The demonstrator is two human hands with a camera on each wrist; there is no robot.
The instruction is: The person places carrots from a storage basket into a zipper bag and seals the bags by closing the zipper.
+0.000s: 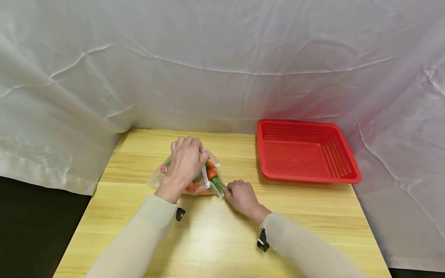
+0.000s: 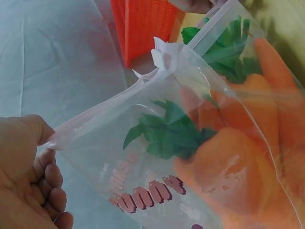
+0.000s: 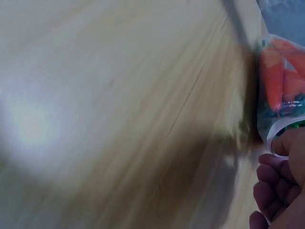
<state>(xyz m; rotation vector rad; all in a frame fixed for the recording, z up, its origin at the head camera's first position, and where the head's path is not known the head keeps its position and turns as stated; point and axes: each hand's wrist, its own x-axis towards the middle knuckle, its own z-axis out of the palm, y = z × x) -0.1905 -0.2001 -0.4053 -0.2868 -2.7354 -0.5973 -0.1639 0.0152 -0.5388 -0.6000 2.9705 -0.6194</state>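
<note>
A clear zip bag (image 2: 152, 183) with a white slider (image 2: 159, 59) and pink lettering lies on the table, holding several orange carrots (image 2: 228, 167) with green leafy tops (image 2: 164, 131). In the left wrist view, my left hand (image 2: 28, 171) pinches one corner of the bag's top edge between thumb and forefinger. My right hand (image 1: 242, 197) pinches the opposite end of that edge, near the green tops. The bag's mouth gapes around the right end, in the right wrist view. From the head view, my left hand (image 1: 187, 159) hides part of the bag.
A red perforated plastic basket (image 1: 295, 158) stands at the back right of the wooden table (image 1: 222, 239). Pale cloth (image 1: 222, 85) hangs behind the table and along its sides. A black strap device hangs at each wrist.
</note>
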